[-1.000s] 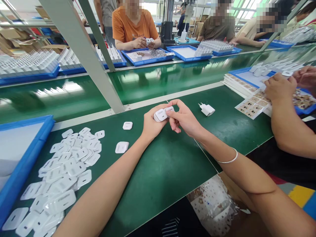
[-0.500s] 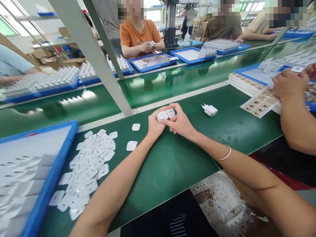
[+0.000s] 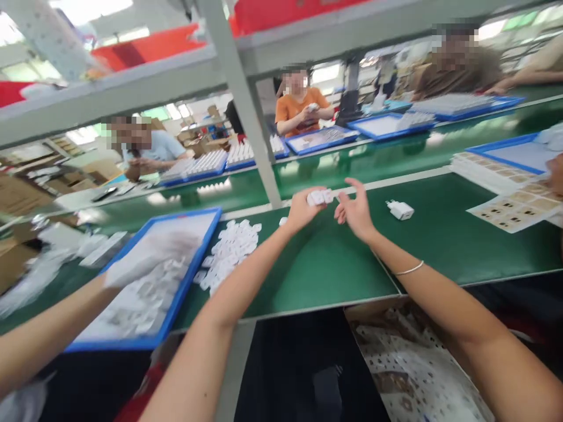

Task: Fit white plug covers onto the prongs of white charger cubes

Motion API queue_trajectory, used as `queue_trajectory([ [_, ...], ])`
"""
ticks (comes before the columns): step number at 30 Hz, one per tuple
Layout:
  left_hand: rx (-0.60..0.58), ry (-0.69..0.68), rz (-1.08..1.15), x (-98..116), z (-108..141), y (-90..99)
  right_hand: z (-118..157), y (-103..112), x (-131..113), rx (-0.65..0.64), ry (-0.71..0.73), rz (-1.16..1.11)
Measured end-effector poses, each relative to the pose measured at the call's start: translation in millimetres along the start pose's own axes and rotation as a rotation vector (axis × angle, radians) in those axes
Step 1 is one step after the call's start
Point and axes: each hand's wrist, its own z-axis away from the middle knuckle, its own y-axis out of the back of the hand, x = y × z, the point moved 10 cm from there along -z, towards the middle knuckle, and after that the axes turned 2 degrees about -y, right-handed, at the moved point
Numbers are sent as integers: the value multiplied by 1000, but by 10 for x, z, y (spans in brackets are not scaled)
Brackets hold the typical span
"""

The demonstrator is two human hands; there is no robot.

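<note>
Handling step, as judged: the left hand (image 3: pixel 299 212) holds white pieces (image 3: pixel 319 197) above the bench (image 3: pixel 316 269); the right hand (image 3: pixel 358 215), fingers spread, lies just beside.

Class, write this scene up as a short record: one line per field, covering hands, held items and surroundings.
Left hand: holds small white pieces
Right hand: open, beside them
Surface: green bench
Left side: pile of white flat parts; beyond it, blue-rimmed tray
Right side: white plug adapter, printed sheet
Over tray: another person's hand, blurred
</note>
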Motion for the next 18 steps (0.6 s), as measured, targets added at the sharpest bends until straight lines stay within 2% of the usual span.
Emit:
queue_trajectory([
  [2,-65,-3,-94,229,-3,317,6,175,-19,120,-11,50],
  [4,-296,-107,-433,510,62,510,-8,217,34,135,-40,89],
  [5,-366,-98,-593,580,108,657,-14,212,82,126,-59,103],
  [8,-514,15,-1011,642,269,1141,-5,131,220,59,-92,144],
  [10,-557,126,-1186,568,351,1479,14,55,283,-5,-96,191],
  [12,-565,256,-1302,392,396,1812,24,-12,328,-69,-89,283],
  [15,-472,494,-1391,86,449,2278,11,-79,378,-140,-62,410],
  [16,-412,554,-1391,33,471,2392,4,-89,392,-150,-59,423],
  [18,-310,557,-1369,40,501,2479,-8,-123,420,-177,-68,407],
])
